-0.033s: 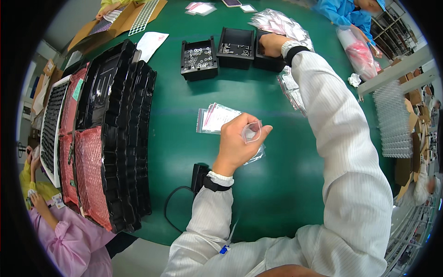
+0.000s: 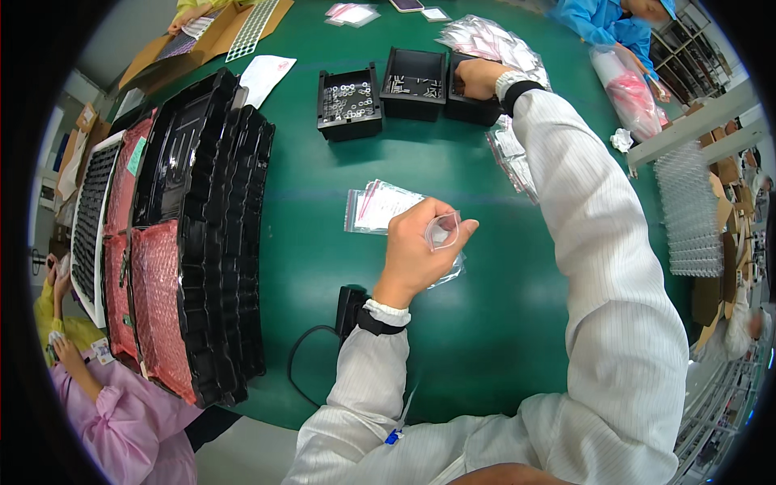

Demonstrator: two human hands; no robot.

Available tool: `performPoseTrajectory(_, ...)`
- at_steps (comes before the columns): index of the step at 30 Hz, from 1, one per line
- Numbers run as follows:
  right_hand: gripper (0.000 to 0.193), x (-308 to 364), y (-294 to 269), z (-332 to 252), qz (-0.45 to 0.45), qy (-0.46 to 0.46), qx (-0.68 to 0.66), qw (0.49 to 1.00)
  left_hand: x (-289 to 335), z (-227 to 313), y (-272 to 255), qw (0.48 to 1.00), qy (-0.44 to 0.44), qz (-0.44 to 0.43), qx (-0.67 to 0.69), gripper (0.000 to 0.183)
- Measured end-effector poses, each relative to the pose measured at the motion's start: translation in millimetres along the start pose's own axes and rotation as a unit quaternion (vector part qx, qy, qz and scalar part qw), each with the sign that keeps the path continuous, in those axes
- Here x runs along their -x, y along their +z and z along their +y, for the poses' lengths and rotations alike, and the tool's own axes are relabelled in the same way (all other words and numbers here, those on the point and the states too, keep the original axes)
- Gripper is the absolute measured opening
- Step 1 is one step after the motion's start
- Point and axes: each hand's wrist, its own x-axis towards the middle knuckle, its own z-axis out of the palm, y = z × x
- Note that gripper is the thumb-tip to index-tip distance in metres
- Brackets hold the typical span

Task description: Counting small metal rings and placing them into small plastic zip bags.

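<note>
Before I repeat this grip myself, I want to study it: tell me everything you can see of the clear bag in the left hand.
The clear bag looks like thin, soft, see-through plastic. Its mouth is spread into a rounded opening turned up toward the camera. The left hand holds it between thumb and fingers over the green table. A pale patch shows inside, too unclear to name. More clear plastic shows below the hand; whether it belongs to this bag I cannot tell.

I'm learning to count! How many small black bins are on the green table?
3. The left bin holds rings, the middle bin holds small metal pieces, and the person's right hand is at the right bin. The right arm could hide another.
</note>
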Motion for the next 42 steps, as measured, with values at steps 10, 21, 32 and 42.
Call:
performPoseTrajectory(10,0.020,18,-4,1,0.057,0.117,-0.261,0.956,2,-4,-2,1.000,0.007,0.004,-0.013,0.027)
performPoseTrajectory(21,0.020,52,15,10,0.160,0.138,-0.799,0.564,1,-6,0,1.000,-0.012,-0.007,-0.006,0.023)
performPoseTrajectory(32,0.031,70,15,11,0.168,0.083,-0.837,0.514,2,-3,-1,0.999,-0.029,-0.010,-0.020,0.023)
performPoseTrajectory(42,0.020,79,11,4,0.194,0.088,-0.825,0.523,3,-3,-3,1.000,-0.026,-0.007,-0.016,0.023)
